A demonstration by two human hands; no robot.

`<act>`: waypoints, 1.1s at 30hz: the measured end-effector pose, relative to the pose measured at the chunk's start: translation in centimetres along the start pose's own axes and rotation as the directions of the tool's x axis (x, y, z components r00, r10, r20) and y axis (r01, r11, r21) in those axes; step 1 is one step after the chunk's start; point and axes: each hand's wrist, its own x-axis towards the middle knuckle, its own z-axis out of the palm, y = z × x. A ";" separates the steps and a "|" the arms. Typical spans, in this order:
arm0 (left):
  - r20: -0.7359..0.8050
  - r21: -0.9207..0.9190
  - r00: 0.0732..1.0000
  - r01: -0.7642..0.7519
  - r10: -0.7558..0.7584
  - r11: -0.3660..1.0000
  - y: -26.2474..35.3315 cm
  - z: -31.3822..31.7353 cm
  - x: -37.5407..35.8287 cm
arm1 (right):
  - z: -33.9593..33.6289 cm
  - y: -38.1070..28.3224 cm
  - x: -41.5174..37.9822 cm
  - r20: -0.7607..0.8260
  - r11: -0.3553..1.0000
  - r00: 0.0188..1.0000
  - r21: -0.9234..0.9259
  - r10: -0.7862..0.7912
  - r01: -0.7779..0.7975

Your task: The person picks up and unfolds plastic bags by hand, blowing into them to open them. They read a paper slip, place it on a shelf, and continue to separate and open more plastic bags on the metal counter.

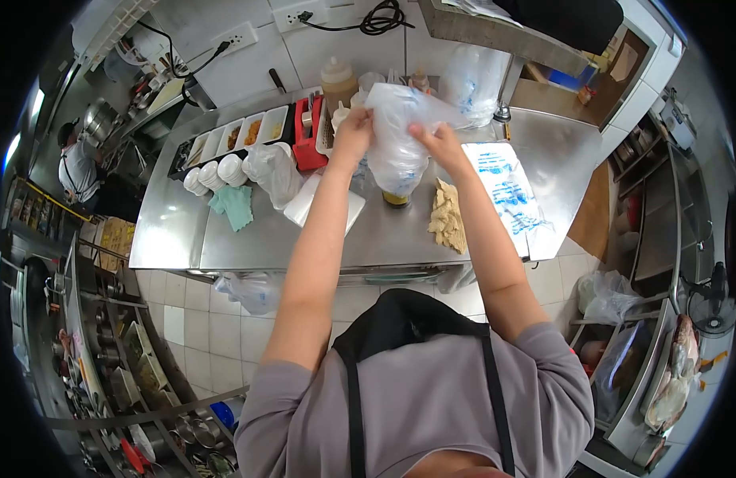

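Observation:
A translucent plastic bag (396,143) with blue print stands upright over the steel counter, between my two hands. My left hand (354,134) is closed on its left edge near the top. On the other side, my right hand (440,145) pinches the bag's upper right part with thumb and fingers. Under the bag shows the yellowish base of a round container (396,200); the rest of it is hidden by the plastic. A crumpled tan cloth (448,217) lies below my right hand, beside a flat stack of blue-printed bags (503,187).
Left on the counter (173,227) are food trays (248,131), a red holder (307,131), white lidded cups (231,169) and a green cloth (232,205). Sauce bottles (337,84) stand behind. A metal shelf (503,36) overhangs the back right. Another person (81,167) stands far left.

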 end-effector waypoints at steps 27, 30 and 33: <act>0.294 -0.030 0.905 -0.312 0.307 0.950 2.0 2.5 0.0 | 1.8 3.4 -1.6 -0.003 0.974 0.985 -0.146 -0.173 0.171; -0.211 -0.238 0.870 -0.487 0.445 0.840 5.4 5.0 0.3 | 2.0 2.8 -2.3 0.000 0.988 0.991 -0.082 -0.131 0.131; -0.185 0.177 0.901 -0.362 0.392 0.915 4.7 6.0 1.0 | 1.5 2.7 -2.7 0.009 0.971 0.995 -0.220 -0.094 0.094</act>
